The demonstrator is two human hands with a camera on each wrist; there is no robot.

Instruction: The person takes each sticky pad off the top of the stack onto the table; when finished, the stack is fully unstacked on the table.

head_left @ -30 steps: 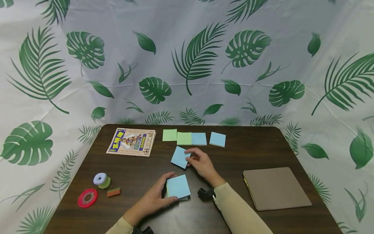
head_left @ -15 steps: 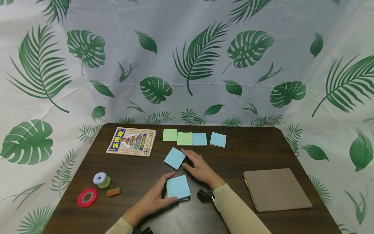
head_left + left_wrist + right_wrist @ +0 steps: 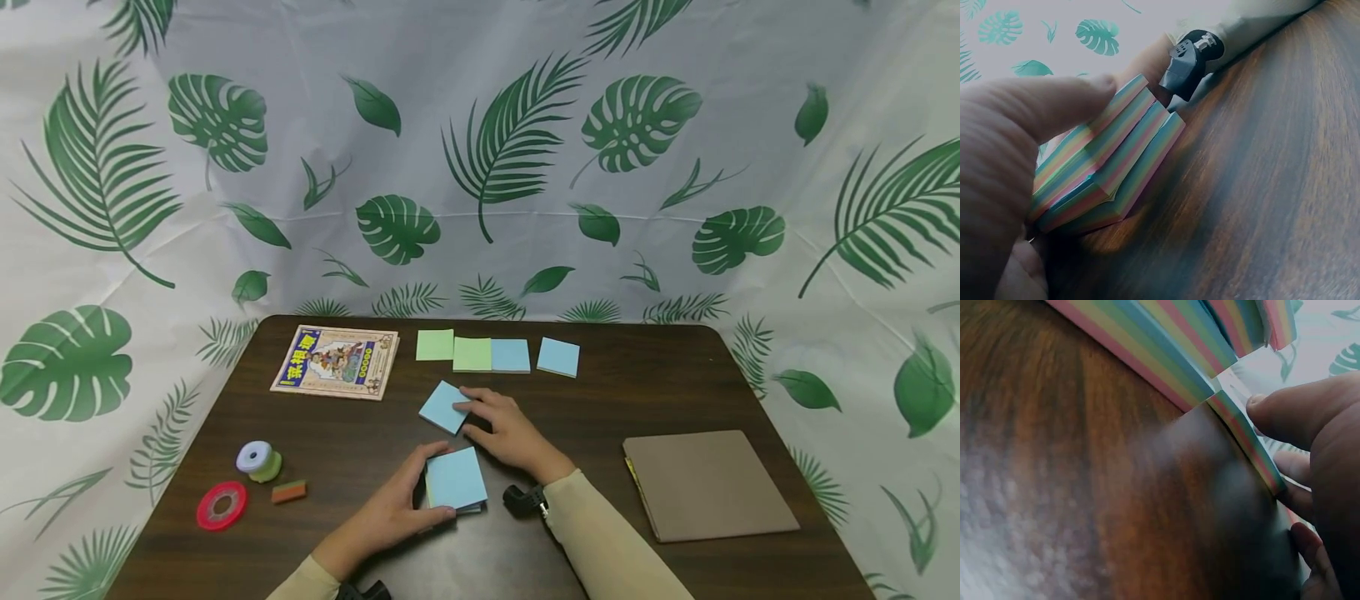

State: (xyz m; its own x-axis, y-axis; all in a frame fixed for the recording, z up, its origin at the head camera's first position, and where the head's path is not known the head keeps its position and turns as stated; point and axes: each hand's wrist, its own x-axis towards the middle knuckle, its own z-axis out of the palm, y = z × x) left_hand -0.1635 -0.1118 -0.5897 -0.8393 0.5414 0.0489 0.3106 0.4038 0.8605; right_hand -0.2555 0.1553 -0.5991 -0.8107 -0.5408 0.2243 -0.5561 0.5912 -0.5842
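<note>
Left hand (image 3: 390, 515) grasps sticky-note stack (image 3: 455, 480) at near centre of desk (image 3: 645, 400). Right hand (image 3: 506, 432) pinches small blue pad (image 3: 442, 407), lying just beyond stack, nearer than far row of notes (image 3: 497, 353).

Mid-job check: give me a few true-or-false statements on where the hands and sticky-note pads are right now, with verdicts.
1. The left hand grips the sticky-note pad nearest the person. True.
2. The right hand rests on the brown folder. False: it touches the tilted blue pad.
3. Four pads lie in the far row. True.
4. The red tape ring lies on the booklet. False: it lies on the table, apart.
</note>
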